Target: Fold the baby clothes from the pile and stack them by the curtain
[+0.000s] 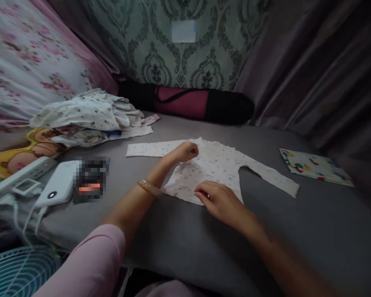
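Observation:
A small white long-sleeved shirt [218, 167] with a faint print lies spread on the grey sheet, its sleeves stretched out to both sides. Over its upper left part is my left hand [187, 152], fingers curled closed, a bangle on the wrist. My right hand [221, 202] is over the lower edge of the shirt, thumb and fingers drawn together in a pinch. Whether either hand has any fabric between its fingers is hidden. The cloth under both hands looks flat.
Left stand a heap of clothes [92, 111], a yellow cartoon cushion [18, 154], a power strip [24, 179], a white power bank [58, 183] and a blurred-out item [91, 179]. A folded patterned cloth [315, 167] lies right, a long black-and-pink bag [182, 101] behind, a fan [21, 272] low left.

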{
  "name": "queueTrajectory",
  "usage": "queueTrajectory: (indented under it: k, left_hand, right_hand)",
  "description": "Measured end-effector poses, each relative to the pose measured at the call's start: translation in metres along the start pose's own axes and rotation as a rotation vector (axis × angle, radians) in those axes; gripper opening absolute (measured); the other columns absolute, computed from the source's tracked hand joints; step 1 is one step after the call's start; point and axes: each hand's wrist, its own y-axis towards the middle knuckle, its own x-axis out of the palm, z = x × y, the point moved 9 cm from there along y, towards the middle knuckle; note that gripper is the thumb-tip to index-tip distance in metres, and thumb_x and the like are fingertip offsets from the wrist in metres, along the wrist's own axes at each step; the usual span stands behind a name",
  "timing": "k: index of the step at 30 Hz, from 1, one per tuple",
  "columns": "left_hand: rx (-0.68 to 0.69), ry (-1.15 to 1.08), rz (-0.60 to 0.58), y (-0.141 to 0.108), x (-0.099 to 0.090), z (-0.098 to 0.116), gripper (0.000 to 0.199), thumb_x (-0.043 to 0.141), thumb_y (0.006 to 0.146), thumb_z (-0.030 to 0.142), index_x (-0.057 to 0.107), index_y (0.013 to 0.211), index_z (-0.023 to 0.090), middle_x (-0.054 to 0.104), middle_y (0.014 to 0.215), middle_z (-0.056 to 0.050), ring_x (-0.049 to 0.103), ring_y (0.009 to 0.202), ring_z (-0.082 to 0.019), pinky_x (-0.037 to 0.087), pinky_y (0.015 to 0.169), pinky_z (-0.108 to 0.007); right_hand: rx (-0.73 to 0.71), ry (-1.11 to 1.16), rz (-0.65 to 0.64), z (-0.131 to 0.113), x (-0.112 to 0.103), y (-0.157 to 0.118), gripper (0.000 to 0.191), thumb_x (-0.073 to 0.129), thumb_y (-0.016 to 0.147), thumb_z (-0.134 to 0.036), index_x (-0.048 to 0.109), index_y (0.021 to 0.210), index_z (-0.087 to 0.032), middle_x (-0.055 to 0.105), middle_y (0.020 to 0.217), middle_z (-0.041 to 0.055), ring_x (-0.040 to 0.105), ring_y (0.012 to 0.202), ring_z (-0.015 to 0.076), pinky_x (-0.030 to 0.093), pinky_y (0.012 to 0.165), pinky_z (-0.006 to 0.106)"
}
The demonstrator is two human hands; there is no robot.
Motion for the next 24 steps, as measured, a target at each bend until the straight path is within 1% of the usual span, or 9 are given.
queueTrajectory:
  k: [2,5,7,9,11,15,20,22,24]
  left_hand:
    - [-0.009,0.053,-0.034,-0.021,-0.013,-0.020,0.024,0.052,0.072,0.011,0.071,0.086,0.016,0.069,0.080,-0.003,0.061,0.073,-0.014,0.046,0.072,-0.023]
    - [0.025,0.112,-0.052,-0.041,-0.019,-0.037,0.030,0.053,0.069,0.008,0.071,0.092,0.017,0.069,0.089,-0.005,0.061,0.083,-0.016,0.045,0.082,-0.026]
    - [0.083,0.111,-0.041,-0.046,-0.017,-0.040,0.032,0.054,0.070,0.007,0.070,0.095,0.019,0.069,0.095,-0.006,0.061,0.091,-0.017,0.043,0.090,-0.029]
    - [0.132,0.096,-0.029,-0.046,-0.013,-0.043,0.031,0.055,0.072,0.007,0.070,0.095,0.020,0.068,0.098,-0.006,0.060,0.095,-0.018,0.040,0.095,-0.031]
    - [0.155,0.089,-0.011,-0.044,-0.010,-0.048,0.027,0.056,0.075,0.008,0.070,0.095,0.021,0.068,0.099,-0.006,0.059,0.097,-0.018,0.040,0.095,-0.030]
    - [0.179,0.104,0.019,-0.043,-0.007,-0.056,0.023,0.050,0.084,0.014,0.069,0.097,0.019,0.067,0.100,-0.008,0.058,0.097,-0.017,0.042,0.092,-0.029]
    - [0.221,0.116,0.077,-0.048,-0.008,-0.058,0.029,0.038,0.093,0.018,0.066,0.100,0.017,0.064,0.103,-0.011,0.056,0.100,-0.018,0.042,0.093,-0.029]
    - [0.216,0.117,0.115,-0.049,-0.010,-0.060,0.031,0.035,0.093,0.017,0.065,0.102,0.017,0.064,0.102,-0.011,0.056,0.100,-0.018,0.043,0.092,-0.029]
    - [0.222,0.119,0.129,-0.050,-0.010,-0.063,0.031,0.036,0.091,0.012,0.065,0.100,0.016,0.064,0.101,-0.010,0.055,0.099,-0.017,0.042,0.093,-0.029]
  right_hand:
    - [-0.080,0.019,0.035,-0.017,0.017,0.020,0.018,0.045,0.093,-0.021,0.063,0.093,-0.022,0.064,0.090,0.0028,0.058,0.089,0.0167,0.042,0.079,0.028]
    - [-0.133,-0.037,0.053,-0.034,0.042,0.037,0.015,0.052,0.090,-0.022,0.060,0.103,-0.021,0.060,0.101,0.0054,0.056,0.096,0.0187,0.044,0.081,0.029]
    - [-0.122,-0.098,0.046,-0.039,0.056,0.042,0.018,0.055,0.089,-0.025,0.058,0.106,-0.021,0.058,0.104,0.0063,0.055,0.097,0.0199,0.046,0.080,0.030]
    - [-0.100,-0.158,0.033,-0.039,0.066,0.045,0.014,0.053,0.090,-0.027,0.057,0.102,-0.021,0.057,0.101,0.0065,0.055,0.095,0.0207,0.046,0.078,0.031]
    - [-0.081,-0.206,0.031,-0.037,0.073,0.047,0.013,0.046,0.093,-0.027,0.058,0.096,-0.020,0.057,0.097,0.0069,0.055,0.094,0.0212,0.046,0.078,0.031]
    - [-0.064,-0.245,0.051,-0.032,0.080,0.049,0.022,0.036,0.097,-0.021,0.057,0.091,-0.019,0.058,0.092,0.0073,0.055,0.091,0.0203,0.044,0.079,0.031]
    - [-0.010,-0.020,0.128,-0.019,0.068,0.051,0.021,0.034,0.098,-0.019,0.053,0.090,-0.019,0.060,0.091,0.0048,0.056,0.086,0.0164,0.043,0.076,0.027]
    - [-0.024,0.036,0.103,-0.019,0.066,0.050,0.021,0.034,0.098,-0.019,0.054,0.090,-0.019,0.060,0.091,0.0046,0.056,0.085,0.0155,0.043,0.077,0.026]
    - [-0.073,0.030,0.033,-0.023,0.067,0.049,0.020,0.037,0.097,-0.022,0.056,0.090,-0.019,0.060,0.092,0.0052,0.056,0.087,0.0161,0.043,0.079,0.027]
